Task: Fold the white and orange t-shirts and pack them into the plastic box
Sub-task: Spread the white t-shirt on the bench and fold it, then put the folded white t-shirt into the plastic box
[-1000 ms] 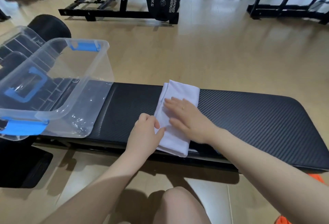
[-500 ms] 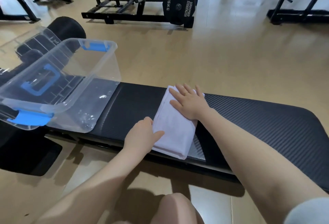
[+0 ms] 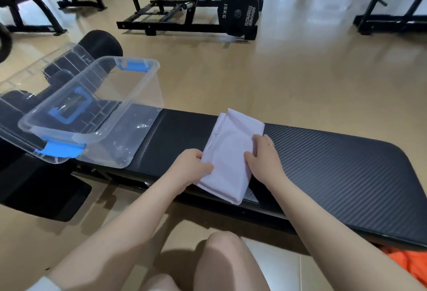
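A white t-shirt [image 3: 231, 149], folded into a narrow rectangle, lies across the black padded bench [image 3: 335, 163]. My left hand [image 3: 191, 168] grips its left edge near the front. My right hand [image 3: 265, 161] grips its right edge, fingers curled over the cloth. The clear plastic box [image 3: 129, 115] with blue latches stands open and empty on the bench's left end. A bit of the orange t-shirt [image 3: 413, 265] shows at the bottom right, below the bench.
The clear lid [image 3: 62, 110] with a blue handle lies behind and under the box. Black weight racks and a 15 kg plate [image 3: 238, 11] stand on the wooden floor beyond. My knee [image 3: 221, 251] is under the bench's front edge.
My right hand has slid from the shirt's far end back to its right edge and closed on it. My left hand has closed on the left edge.
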